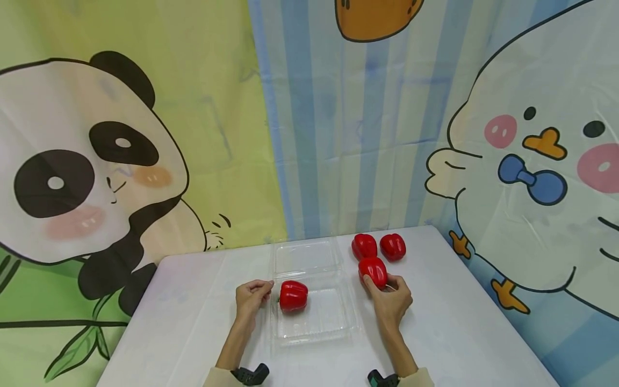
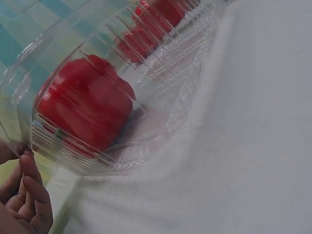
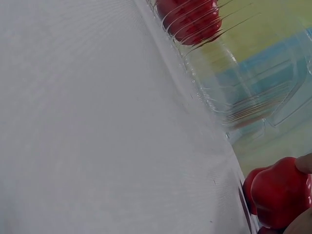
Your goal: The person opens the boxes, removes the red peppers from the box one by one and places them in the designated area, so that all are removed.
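A clear plastic clamshell box lies with its lid folded back, away from the person. Inside, toward the left end, sits one red bell pepper, seen through the ribbed wall in the left wrist view. Thumb and forefinger of the left hand pinch the box's left rim. To the right of the box, the right hand grips a second red bell pepper; in the right wrist view this pepper shows partly behind the fingers. Whether it touches the table cannot be told.
Two more red bell peppers, one on the left and one on the right, stand just beyond the right hand. The white-covered table ends at a printed curtain behind.
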